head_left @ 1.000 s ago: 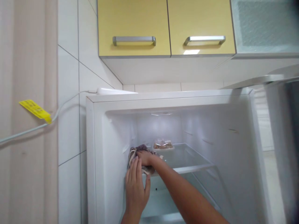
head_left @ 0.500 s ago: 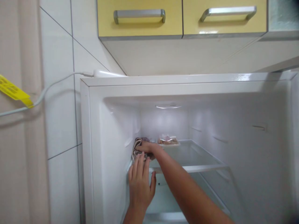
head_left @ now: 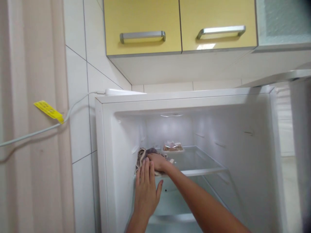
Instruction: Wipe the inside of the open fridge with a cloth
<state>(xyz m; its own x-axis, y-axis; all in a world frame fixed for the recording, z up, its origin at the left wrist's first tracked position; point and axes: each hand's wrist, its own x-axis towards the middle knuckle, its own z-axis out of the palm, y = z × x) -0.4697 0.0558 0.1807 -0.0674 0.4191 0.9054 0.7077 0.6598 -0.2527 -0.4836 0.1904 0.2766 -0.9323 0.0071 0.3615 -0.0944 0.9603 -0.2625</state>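
A crumpled patterned cloth (head_left: 142,157) lies on the left part of the upper glass shelf (head_left: 194,160) inside a white fridge. My right hand (head_left: 158,161) presses on the cloth with its fingers curled into it; the fingertips are partly hidden. Just in front, my left hand (head_left: 146,192) is spread, its back towards me, with its fingertips at the cloth's near edge by the shelf front. A wrapped tray of food (head_left: 173,147) sits at the back of the shelf, beyond my right hand.
The fridge frame (head_left: 184,98) surrounds both arms. A lower glass shelf (head_left: 175,219) is beneath my hands. Yellow cabinets (head_left: 143,19) hang above. At the left runs a white cable (head_left: 31,134) with a yellow tag (head_left: 48,110). The open fridge door (head_left: 297,136) stands at the right.
The view has shifted, showing more of the door side. My right hand has come nearer the shelf's front edge with the cloth, which is more spread out. My left hand stays spread beside it.
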